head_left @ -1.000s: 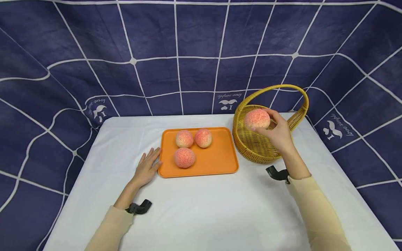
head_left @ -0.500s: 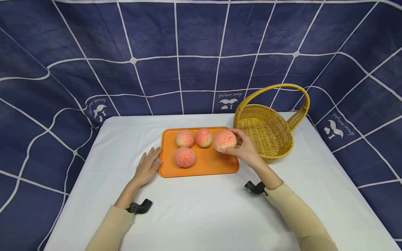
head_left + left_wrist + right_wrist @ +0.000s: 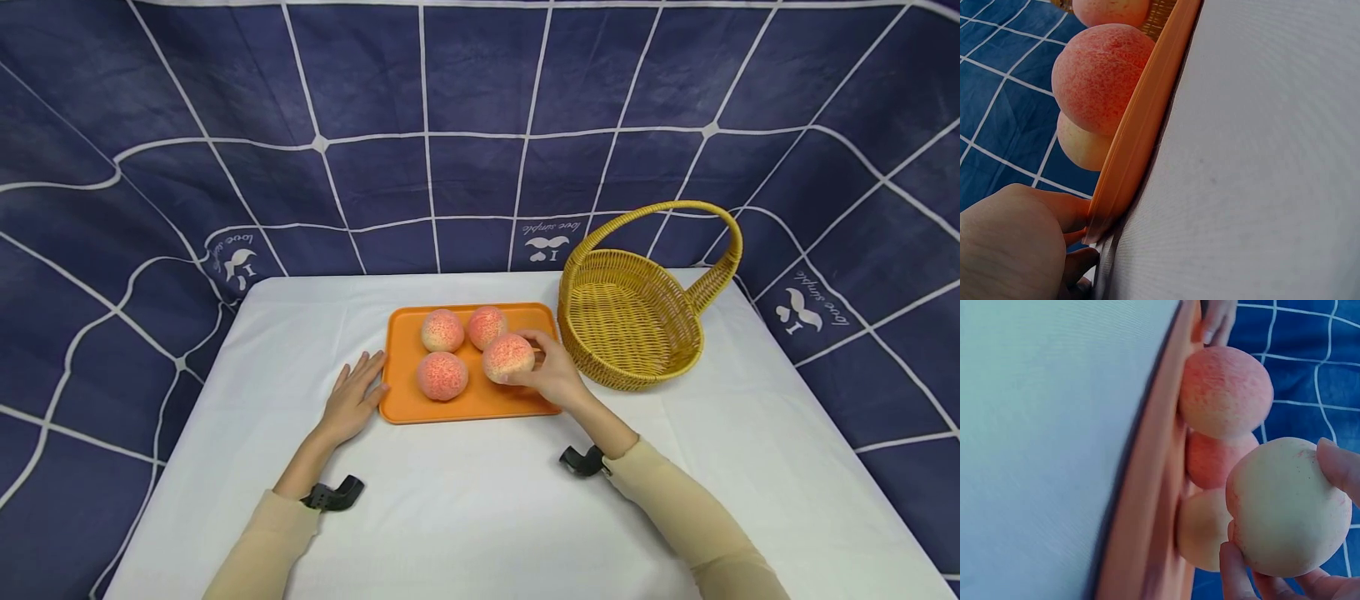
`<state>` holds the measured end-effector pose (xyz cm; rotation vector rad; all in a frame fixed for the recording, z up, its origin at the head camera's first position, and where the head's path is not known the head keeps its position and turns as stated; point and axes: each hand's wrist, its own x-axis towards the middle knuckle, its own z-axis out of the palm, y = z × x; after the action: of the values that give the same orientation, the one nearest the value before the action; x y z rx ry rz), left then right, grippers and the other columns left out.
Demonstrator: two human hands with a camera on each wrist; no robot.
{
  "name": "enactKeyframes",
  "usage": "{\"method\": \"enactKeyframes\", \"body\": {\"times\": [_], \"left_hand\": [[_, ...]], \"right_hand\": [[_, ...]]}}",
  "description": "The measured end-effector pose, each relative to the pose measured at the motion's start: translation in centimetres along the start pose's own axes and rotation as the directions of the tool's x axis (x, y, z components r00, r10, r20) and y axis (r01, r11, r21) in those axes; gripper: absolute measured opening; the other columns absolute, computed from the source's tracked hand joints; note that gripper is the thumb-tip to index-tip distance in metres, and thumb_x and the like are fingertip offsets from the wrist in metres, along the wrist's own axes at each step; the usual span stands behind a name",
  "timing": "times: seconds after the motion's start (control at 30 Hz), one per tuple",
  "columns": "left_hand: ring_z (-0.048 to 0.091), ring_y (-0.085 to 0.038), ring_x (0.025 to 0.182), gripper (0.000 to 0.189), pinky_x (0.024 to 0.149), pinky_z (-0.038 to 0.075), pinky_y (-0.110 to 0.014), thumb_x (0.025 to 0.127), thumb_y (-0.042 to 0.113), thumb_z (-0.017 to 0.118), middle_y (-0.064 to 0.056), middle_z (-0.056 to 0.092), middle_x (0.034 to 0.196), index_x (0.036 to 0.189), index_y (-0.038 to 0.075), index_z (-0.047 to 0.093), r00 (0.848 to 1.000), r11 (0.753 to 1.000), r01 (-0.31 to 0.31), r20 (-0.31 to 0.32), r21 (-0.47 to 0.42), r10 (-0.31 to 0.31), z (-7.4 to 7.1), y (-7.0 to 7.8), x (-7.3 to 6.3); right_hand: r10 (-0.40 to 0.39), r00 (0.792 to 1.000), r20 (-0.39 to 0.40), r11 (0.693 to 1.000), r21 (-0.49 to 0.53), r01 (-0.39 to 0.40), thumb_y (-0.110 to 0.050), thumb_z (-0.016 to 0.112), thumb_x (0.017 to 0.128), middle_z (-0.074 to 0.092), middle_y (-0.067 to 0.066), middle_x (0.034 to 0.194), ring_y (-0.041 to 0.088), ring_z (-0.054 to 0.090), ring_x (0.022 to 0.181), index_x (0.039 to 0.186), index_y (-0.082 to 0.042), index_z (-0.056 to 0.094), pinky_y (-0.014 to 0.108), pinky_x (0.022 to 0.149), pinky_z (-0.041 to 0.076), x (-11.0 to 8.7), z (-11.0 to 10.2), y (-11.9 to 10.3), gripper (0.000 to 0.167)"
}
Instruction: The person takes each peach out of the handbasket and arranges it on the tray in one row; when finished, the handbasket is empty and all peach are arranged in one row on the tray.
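Observation:
My right hand [image 3: 555,373] grips a pink and cream peach [image 3: 508,358] over the right part of the orange tray [image 3: 480,406]. In the right wrist view, thumb and fingers hold this peach [image 3: 1288,506] from opposite sides. Three more peaches lie on the tray: one at the back left [image 3: 442,331], one at the back middle [image 3: 487,326], and one at the front left [image 3: 442,376]. Against the tray's left edge rests my left hand [image 3: 349,403], fingers extended and holding nothing. Whether the held peach touches the tray is hard to tell.
A yellow wicker basket [image 3: 630,325] with a tall arched handle stands right of the tray, nothing inside it. A white cloth [image 3: 465,517] covers the table. Behind hangs a dark blue cloth [image 3: 480,92] with white lines.
My right hand has carried the peach from over the basket leftward to over the tray, and lower. The left hand has stayed at the tray's edge.

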<state>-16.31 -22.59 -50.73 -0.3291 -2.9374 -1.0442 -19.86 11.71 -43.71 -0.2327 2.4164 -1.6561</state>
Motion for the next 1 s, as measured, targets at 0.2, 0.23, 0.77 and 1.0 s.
{"method": "enactKeyframes", "body": {"times": [0.2,0.23,0.77,1.0], "left_hand": [[0.015,-0.039,0.150,0.056,0.122,-0.001,-0.056,0.102,0.020,0.048,-0.018,0.030,0.158,0.152,0.001,0.031,1.000,1.000,0.000,-0.002,0.005,0.000,0.0,0.0,0.0],[0.015,-0.039,0.150,0.056,0.122,-0.001,-0.056,0.102,0.020,0.048,-0.019,0.030,0.158,0.152,0.001,0.031,1.000,1.000,0.000,-0.002,0.004,0.000,0.0,-0.1,0.0],[0.017,-0.040,0.149,0.056,0.121,0.001,-0.057,0.102,0.020,0.050,-0.020,0.032,0.157,0.151,0.000,0.033,1.000,1.000,-0.012,-0.020,0.002,0.012,0.0,0.1,-0.2],[0.018,-0.040,0.149,0.055,0.122,0.001,-0.057,0.101,0.019,0.050,-0.020,0.032,0.157,0.151,0.000,0.034,1.000,1.000,-0.013,-0.024,-0.003,0.013,0.0,0.0,-0.1]], "right_hand": [[0.024,1.000,-0.012,0.999,0.040,-0.023,-0.008,0.086,0.069,0.057,0.011,0.130,0.027,0.059,0.114,0.134,-0.009,0.051,0.039,0.099,0.050,0.4,1.0,0.8,0.074],[0.028,0.999,-0.016,0.999,0.042,-0.027,-0.008,0.087,0.069,0.058,0.011,0.130,0.027,0.059,0.114,0.134,-0.009,0.052,0.039,0.100,0.049,0.5,1.2,0.9,0.074],[0.080,0.996,-0.043,0.997,-0.017,-0.081,-0.012,0.088,0.068,0.061,0.011,0.123,0.025,0.058,0.108,0.131,-0.011,0.054,0.033,0.090,0.049,1.0,2.4,2.0,0.072],[0.079,0.996,-0.039,0.997,-0.022,-0.080,-0.013,0.089,0.068,0.060,0.012,0.123,0.026,0.058,0.110,0.131,-0.010,0.053,0.039,0.095,0.050,1.2,2.6,2.3,0.072]]}}
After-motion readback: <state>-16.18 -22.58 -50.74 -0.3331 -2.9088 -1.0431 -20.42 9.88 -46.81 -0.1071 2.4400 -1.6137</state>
